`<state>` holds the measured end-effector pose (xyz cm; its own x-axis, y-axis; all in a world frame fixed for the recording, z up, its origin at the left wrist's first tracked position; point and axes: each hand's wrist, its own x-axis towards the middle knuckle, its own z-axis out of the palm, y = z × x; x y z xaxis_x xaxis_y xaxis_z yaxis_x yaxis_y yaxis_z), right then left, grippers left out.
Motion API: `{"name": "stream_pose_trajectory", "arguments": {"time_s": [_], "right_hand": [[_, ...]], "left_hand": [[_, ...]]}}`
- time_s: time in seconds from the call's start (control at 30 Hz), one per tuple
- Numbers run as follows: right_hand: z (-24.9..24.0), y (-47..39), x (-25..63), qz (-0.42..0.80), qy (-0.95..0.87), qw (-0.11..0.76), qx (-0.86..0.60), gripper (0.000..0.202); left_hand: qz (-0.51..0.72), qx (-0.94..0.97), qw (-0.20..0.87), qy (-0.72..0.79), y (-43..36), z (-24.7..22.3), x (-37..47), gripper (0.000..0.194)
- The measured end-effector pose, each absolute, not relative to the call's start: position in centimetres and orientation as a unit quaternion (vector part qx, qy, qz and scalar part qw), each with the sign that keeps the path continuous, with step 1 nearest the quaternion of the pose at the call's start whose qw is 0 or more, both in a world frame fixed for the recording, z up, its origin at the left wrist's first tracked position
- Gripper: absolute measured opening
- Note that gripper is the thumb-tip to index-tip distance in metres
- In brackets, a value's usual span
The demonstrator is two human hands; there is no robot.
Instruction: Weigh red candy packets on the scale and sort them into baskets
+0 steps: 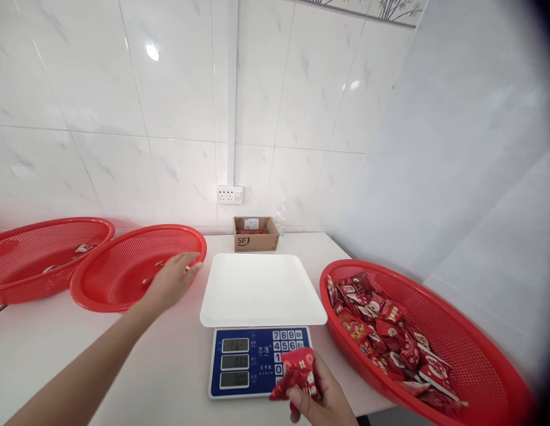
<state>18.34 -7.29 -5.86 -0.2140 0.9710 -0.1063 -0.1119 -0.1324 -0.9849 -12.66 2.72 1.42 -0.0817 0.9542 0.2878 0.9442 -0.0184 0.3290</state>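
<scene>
My right hand [322, 396] is closed around red printed snack packets [300, 373], held over the lower right of the digital scale's blue keypad panel. How many packets it holds I cannot tell. The scale [264, 290] has a bare white pan above that panel. My left hand [175, 277] reaches over the right side of the middle red basket [95, 278], its fingers stretched out to the right with a gap at the thumb. A few small packets [147, 280] lie in that basket, partly hidden by my arm.
On the right, a red basket [439, 296] holds many red packets [390, 331]. Another red basket [31, 290] stands at the far left with a few packets. A small cardboard box [256, 241] sits behind the scale, near a clear plastic bag [280, 220] and the tiled wall.
</scene>
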Motion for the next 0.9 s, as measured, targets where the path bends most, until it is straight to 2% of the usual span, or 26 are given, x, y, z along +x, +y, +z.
{"name": "stream_pose_trajectory", "arguments": {"time_s": [0.07,0.13,0.2,0.33,0.47,0.57,0.7,0.83,0.9], "right_hand": [[-4.9,-6.5,17.6,0.584,-0.501,0.454,-0.45,0.045],[-4.1,-5.5,16.8,0.566,-0.52,0.453,-0.451,0.044],[-3.4,-4.3,16.0,0.552,-0.554,0.45,-0.432,0.05],[-2.6,-2.5,15.0,0.503,-0.628,0.426,-0.413,0.057],[-1.9,-0.9,14.9,0.512,-0.641,0.409,-0.4,0.061],[-1.7,0.8,14.9,0.482,-0.634,0.415,-0.439,0.056],[-1.4,3.1,14.8,0.428,-0.663,0.374,-0.487,0.053],[-0.9,4.3,15.4,0.236,-0.745,0.26,-0.567,0.054],[-0.8,4.3,15.9,0.146,-0.769,0.212,-0.585,0.051]], "left_hand": [[0.317,0.713,0.138,0.611,0.4,0.9,-9.0,0.04],[0.337,0.728,0.27,0.532,-1.8,0.2,-5.3,0.039],[0.354,0.722,0.351,0.48,-3.1,-0.5,-2.2,0.036],[0.439,0.677,0.347,0.478,-2.9,-1.7,0.0,0.025],[0.492,0.594,0.385,0.507,-1.1,-1.8,-1.3,0.03],[0.476,0.599,0.361,0.533,0.3,-1.5,-2.3,0.037],[0.376,0.68,0.25,0.578,2.2,-0.9,-2.7,0.042],[0.26,0.744,0.148,0.597,3.2,-0.8,-3.3,0.048],[0.224,0.756,0.085,0.609,3.2,-0.9,-3.6,0.043]]}}
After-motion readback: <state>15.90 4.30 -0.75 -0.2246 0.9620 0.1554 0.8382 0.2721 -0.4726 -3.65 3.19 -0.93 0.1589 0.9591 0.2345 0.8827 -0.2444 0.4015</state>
